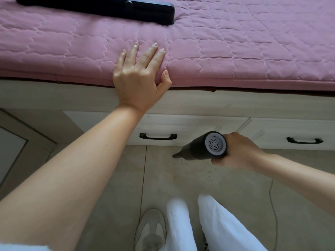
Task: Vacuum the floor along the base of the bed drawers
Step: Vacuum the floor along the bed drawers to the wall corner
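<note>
Handheld vacuum point(203, 148), dark-bodied with a pale grey vented end cap facing the camera, sits in the right hand point(239, 151), whose fingers wrap round the rear of its barrel. Its narrow nozzle point(176, 155) points down and to the left, tip at the tiled floor point(181, 187) just in front of the drawer fronts point(190, 127) of the bed base. Dark specks point(183, 163) are scattered on the tile right by the nozzle (more trail off toward the wrist). The left hand point(139, 77) lies flat on the edge of the pink quilted mattress cover point(253, 51), fingers straight and spread, thumb hooked over the rim. Black drawer handles point(158, 136) show on the two drawers. A long black attachment point(101, 8) lies on the bed farther back. White trouser legs point(208, 223) and a pale shoe point(150, 230) stand below.
</note>
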